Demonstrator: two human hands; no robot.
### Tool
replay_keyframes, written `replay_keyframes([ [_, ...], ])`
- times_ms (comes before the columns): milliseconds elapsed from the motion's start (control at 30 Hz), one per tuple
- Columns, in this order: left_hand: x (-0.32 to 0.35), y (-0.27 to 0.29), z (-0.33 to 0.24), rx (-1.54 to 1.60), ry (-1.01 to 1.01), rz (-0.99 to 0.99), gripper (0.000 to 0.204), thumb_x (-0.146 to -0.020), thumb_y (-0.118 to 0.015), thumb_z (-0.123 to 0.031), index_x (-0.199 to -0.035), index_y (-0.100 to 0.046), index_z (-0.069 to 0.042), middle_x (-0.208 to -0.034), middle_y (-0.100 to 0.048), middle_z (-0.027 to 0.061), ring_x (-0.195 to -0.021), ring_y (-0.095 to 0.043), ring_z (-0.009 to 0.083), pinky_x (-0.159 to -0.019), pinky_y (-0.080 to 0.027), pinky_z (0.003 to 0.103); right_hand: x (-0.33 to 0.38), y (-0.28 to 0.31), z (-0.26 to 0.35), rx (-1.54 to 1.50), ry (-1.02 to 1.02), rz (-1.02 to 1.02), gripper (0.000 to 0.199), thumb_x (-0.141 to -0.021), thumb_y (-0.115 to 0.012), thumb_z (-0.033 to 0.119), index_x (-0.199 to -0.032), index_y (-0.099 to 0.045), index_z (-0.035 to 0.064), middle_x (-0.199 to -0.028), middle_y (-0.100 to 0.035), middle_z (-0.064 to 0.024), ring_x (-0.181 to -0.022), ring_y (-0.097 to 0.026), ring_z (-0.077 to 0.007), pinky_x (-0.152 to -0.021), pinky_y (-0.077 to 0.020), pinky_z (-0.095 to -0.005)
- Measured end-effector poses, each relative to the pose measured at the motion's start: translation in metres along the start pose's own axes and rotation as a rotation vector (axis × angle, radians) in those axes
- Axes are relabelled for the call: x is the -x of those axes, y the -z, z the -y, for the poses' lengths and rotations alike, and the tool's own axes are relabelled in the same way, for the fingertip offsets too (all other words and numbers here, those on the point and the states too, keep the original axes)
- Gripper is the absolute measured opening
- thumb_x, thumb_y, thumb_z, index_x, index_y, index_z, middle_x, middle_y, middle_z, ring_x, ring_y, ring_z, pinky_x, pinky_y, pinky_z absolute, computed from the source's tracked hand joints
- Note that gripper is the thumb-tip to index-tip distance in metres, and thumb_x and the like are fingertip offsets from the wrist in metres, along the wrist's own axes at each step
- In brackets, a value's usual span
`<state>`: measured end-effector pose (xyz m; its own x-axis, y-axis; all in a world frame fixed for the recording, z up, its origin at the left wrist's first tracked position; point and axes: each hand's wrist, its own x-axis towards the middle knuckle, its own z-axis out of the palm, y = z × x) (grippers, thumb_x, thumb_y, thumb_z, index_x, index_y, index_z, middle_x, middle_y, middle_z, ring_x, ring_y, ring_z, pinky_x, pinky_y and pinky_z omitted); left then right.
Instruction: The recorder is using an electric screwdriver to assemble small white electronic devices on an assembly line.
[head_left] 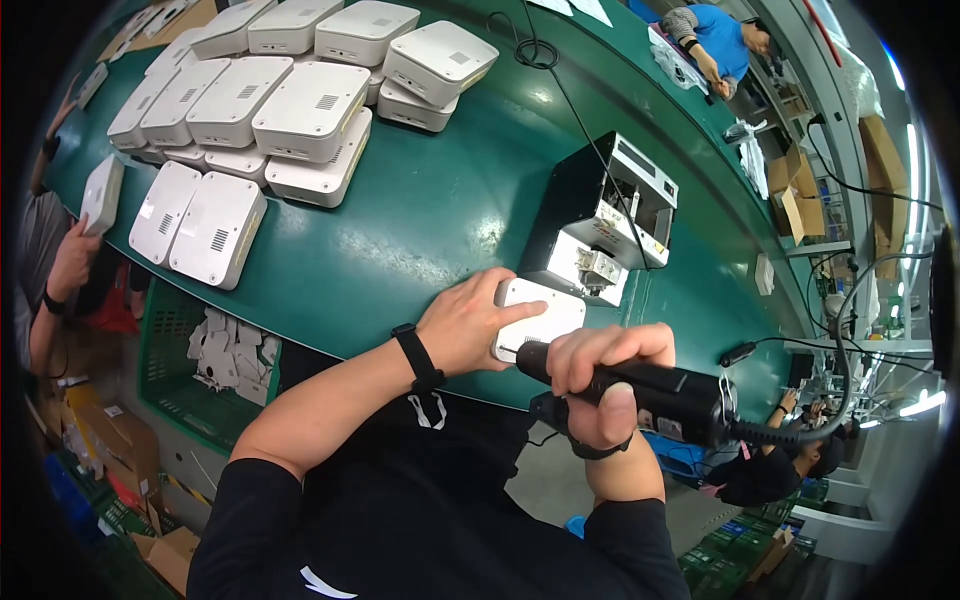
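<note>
My left hand (467, 322) presses on a white plastic device housing (553, 318), with its index finger stretched across the top and the other fingers round the side. The housing lies on the green table (420, 215) near its front edge. In my right hand (612, 378) is a black electric screwdriver (680, 397), gripped round its body. Its front end points left at the near corner of the housing; the bit itself cannot be made out. Just beyond the housing stands a black and silver screw feeder (605, 225).
Stacks of white housings (310, 105) fill the far left of the table. A person's hand (75, 258) holds another housing (102, 195) there. A green crate (165, 345) with white pieces stands below left. A cable (845, 330) runs from the screwdriver to the right; people work farther off.
</note>
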<state>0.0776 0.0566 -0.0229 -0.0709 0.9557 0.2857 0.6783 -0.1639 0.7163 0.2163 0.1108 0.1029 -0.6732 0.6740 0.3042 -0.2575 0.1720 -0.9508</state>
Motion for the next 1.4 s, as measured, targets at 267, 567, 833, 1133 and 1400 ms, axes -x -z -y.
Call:
replay_keyframes([
  [267,0.001,-0.002,0.000,0.003,-0.001,-0.012,0.084,-0.053,-0.091,-0.021,-0.130,-0.060,-0.027,-0.129,-0.047,0.0152,-0.116,-0.055,0.0331,-0.093,-0.052,0.040,0.004,0.001,-0.007,-0.015,0.024,-0.013,0.043,-0.088,-0.066,0.040,-0.100,-0.037,0.0103,-0.064,-0.050,-0.0046,-0.049,-0.050,-0.0168,-0.056,-0.0470,-0.0350],
  [567,0.006,0.013,-0.009,0.034,0.101,0.000,0.078,-0.058,-0.090,-0.025,-0.130,-0.060,-0.027,-0.128,-0.050,0.0169,-0.114,-0.057,0.0344,-0.095,-0.051,0.041,-0.007,0.003,0.009,-0.091,0.165,-0.058,0.038,-0.092,-0.060,0.040,-0.102,-0.042,0.0087,-0.064,-0.049,-0.0045,-0.048,-0.048,-0.0163,-0.053,-0.0446,-0.0325],
  [833,0.065,0.068,0.004,0.818,0.447,0.037,0.064,-0.085,-0.075,-0.038,-0.135,-0.053,-0.004,-0.105,-0.064,0.0143,-0.101,-0.065,0.0282,-0.090,-0.055,0.038,0.009,0.079,0.018,-0.058,0.332,-0.479,0.028,-0.095,-0.057,0.031,-0.106,-0.044,0.0074,-0.068,-0.050,-0.0051,-0.049,-0.047,-0.0154,-0.055,-0.0448,-0.0325],
  [1133,0.030,0.067,0.041,0.828,1.010,0.001,0.057,-0.096,-0.057,-0.048,-0.122,-0.046,0.001,-0.084,-0.063,0.0131,-0.066,-0.066,0.0206,-0.061,-0.059,0.035,0.047,0.111,-0.038,0.012,0.131,-0.662,0.019,-0.093,-0.059,0.014,-0.105,-0.047,0.0052,-0.069,-0.050,-0.0058,-0.052,-0.048,-0.0151,-0.053,-0.0449,-0.0308],
  [1400,-0.092,0.020,0.081,0.815,0.259,-0.481,0.078,-0.093,-0.067,-0.033,-0.150,-0.023,-0.002,-0.141,-0.048,0.0253,-0.128,-0.051,0.0355,-0.107,-0.042,0.044,0.013,0.117,-0.044,0.130,-0.016,-0.591,0.014,-0.094,-0.059,0.012,-0.099,-0.049,0.0050,-0.066,-0.049,-0.0050,-0.049,-0.047,-0.0149,-0.049,-0.0438,-0.0293],
])
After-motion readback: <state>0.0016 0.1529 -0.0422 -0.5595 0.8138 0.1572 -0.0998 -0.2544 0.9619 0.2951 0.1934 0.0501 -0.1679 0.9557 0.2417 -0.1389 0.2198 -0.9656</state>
